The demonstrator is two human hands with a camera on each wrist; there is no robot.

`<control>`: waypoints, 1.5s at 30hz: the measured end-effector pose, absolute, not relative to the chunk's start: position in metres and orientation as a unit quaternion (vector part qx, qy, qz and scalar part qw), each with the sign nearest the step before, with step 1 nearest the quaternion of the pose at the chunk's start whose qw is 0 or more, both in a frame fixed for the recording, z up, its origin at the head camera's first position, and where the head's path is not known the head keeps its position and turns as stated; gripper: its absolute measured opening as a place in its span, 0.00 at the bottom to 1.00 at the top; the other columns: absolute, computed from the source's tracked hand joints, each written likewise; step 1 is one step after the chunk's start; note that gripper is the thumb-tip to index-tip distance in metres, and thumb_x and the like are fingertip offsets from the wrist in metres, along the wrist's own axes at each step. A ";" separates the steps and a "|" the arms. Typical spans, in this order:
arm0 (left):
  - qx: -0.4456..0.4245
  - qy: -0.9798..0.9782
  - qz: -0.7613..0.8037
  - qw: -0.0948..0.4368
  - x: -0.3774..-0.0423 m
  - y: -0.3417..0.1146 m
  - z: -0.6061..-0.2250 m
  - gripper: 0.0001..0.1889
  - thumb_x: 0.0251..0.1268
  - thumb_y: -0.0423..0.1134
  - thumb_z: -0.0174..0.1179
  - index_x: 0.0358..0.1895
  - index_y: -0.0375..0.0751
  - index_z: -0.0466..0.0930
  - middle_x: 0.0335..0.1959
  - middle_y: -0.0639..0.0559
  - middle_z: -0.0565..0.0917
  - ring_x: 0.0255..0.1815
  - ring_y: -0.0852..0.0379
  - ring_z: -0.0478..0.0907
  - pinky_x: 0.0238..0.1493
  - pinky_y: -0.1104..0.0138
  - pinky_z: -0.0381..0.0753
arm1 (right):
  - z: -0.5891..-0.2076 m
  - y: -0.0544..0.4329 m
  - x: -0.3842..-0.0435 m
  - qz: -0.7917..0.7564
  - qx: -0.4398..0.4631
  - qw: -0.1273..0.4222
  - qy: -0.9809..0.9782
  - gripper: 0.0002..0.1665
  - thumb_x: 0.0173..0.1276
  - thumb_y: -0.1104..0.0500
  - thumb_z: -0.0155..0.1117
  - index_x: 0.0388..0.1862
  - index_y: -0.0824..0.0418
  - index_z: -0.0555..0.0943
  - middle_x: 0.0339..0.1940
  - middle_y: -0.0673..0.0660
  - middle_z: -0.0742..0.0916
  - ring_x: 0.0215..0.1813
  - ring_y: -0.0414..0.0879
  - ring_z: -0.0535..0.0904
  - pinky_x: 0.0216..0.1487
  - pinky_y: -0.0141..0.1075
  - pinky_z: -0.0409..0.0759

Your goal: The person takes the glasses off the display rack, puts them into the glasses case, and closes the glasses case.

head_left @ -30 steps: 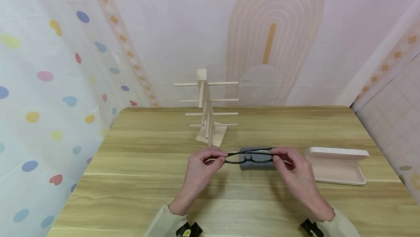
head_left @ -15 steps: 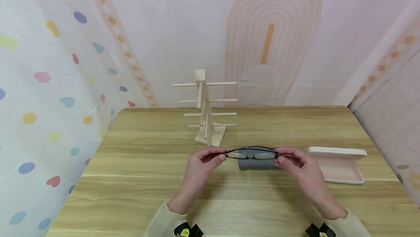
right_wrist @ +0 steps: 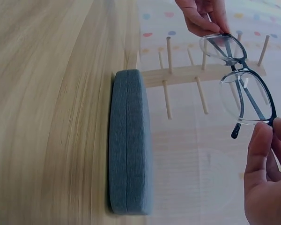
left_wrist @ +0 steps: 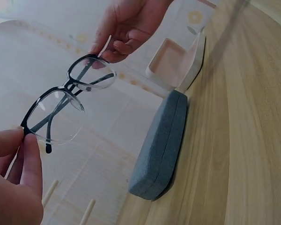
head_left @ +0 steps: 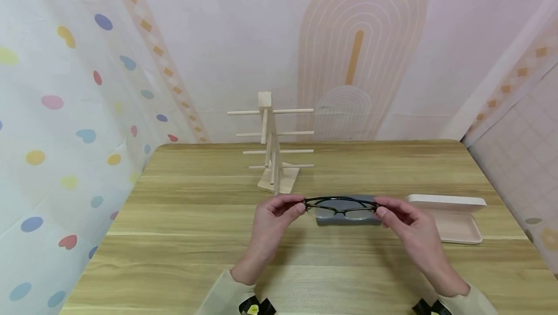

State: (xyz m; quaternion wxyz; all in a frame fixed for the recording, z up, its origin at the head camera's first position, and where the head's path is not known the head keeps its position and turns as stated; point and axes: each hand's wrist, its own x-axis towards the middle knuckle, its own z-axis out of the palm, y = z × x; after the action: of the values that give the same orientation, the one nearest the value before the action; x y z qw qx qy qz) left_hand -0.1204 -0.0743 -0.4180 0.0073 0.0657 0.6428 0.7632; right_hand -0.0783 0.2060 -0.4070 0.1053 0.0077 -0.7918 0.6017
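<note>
A pair of black-framed glasses (head_left: 340,212) with clear lower rims is held up above the table between both hands. My left hand (head_left: 273,225) pinches the left end of the frame between thumb and fingers. At the other end, my right hand (head_left: 410,230) pinches the frame near its hinge. Both wrist views show the temples folded, crossing behind the lenses (left_wrist: 61,112). Below and behind the glasses lies a closed grey-blue glasses case (right_wrist: 129,145), apart from them and from both hands. In the head view, the glasses and right hand partly cover it.
A wooden peg rack (head_left: 272,140) with several rods stands behind the left hand. An opened white case (head_left: 457,228) with a pale pink inside lies right of the grey-blue one, partly behind the right hand. The wooden table (head_left: 183,237) ends at a patterned cloth backdrop (head_left: 226,39).
The glasses have tilted so the lenses face more toward the head camera. Both hands have shifted slightly to the right, the right hand more, still gripping the frame ends.
</note>
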 end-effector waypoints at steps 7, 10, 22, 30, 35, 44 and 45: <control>0.061 0.647 0.760 -0.008 -0.120 -0.063 -0.420 0.10 0.63 0.24 0.70 0.45 0.21 0.84 0.42 0.41 0.88 0.39 0.60 0.86 0.45 0.70 0.85 | -0.409 0.214 -0.074 0.582 -0.014 0.128 -0.803 0.15 0.73 0.62 0.69 0.55 0.66 0.87 0.35 0.45 0.90 0.34 0.40 0.84 0.35 0.27 0.82; 0.054 0.662 0.747 -0.009 -0.120 -0.058 -0.420 0.10 0.63 0.26 0.71 0.44 0.24 0.86 0.41 0.45 0.89 0.39 0.61 0.86 0.45 0.70 0.85 | -0.410 0.218 -0.072 0.580 -0.024 0.131 -0.803 0.15 0.74 0.62 0.69 0.55 0.68 0.87 0.37 0.41 0.90 0.36 0.36 0.85 0.33 0.26 0.81; 0.065 0.675 0.735 -0.009 -0.120 -0.032 -0.422 0.07 0.64 0.31 0.72 0.41 0.30 0.89 0.39 0.45 0.90 0.38 0.61 0.85 0.38 0.74 0.80 | -0.410 0.236 -0.071 0.725 0.004 0.141 -0.674 0.07 0.74 0.72 0.63 0.47 0.68 0.85 0.37 0.55 0.93 0.41 0.42 0.91 0.44 0.32 0.86; 0.067 0.669 0.740 0.009 -0.120 -0.014 -0.424 0.07 0.63 0.31 0.72 0.42 0.30 0.89 0.40 0.45 0.89 0.37 0.62 0.84 0.41 0.73 0.82 | -0.410 0.248 -0.071 0.742 0.002 0.161 -0.651 0.08 0.72 0.75 0.63 0.45 0.68 0.86 0.36 0.57 0.93 0.40 0.43 0.91 0.43 0.33 0.86; 0.060 0.666 0.744 0.017 -0.121 -0.005 -0.428 0.08 0.63 0.32 0.72 0.42 0.31 0.89 0.39 0.46 0.90 0.38 0.61 0.84 0.41 0.73 0.82 | -0.410 0.255 -0.070 0.746 -0.004 0.164 -0.646 0.08 0.72 0.75 0.63 0.45 0.68 0.86 0.37 0.55 0.93 0.40 0.42 0.91 0.44 0.32 0.86; 0.046 0.643 0.765 0.021 -0.120 0.017 -0.433 0.07 0.62 0.30 0.73 0.41 0.29 0.89 0.40 0.43 0.90 0.38 0.62 0.83 0.40 0.75 0.81 | -0.414 0.270 -0.068 0.737 -0.028 0.170 -0.654 0.08 0.73 0.73 0.64 0.46 0.67 0.87 0.37 0.52 0.92 0.39 0.40 0.90 0.45 0.30 0.86; 0.044 0.642 0.765 0.021 -0.120 0.019 -0.434 0.07 0.62 0.30 0.73 0.41 0.29 0.89 0.40 0.43 0.89 0.37 0.62 0.83 0.40 0.75 0.81 | -0.415 0.273 -0.067 0.736 -0.031 0.171 -0.654 0.08 0.73 0.72 0.64 0.45 0.66 0.87 0.36 0.52 0.92 0.38 0.39 0.90 0.45 0.30 0.85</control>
State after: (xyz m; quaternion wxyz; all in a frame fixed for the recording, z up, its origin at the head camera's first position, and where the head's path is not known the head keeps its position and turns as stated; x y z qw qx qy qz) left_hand -0.1197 0.0193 -0.4338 0.0214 0.0440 0.6425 0.7647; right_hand -0.0672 0.2727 -0.4150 0.1709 -0.0313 -0.6539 0.7363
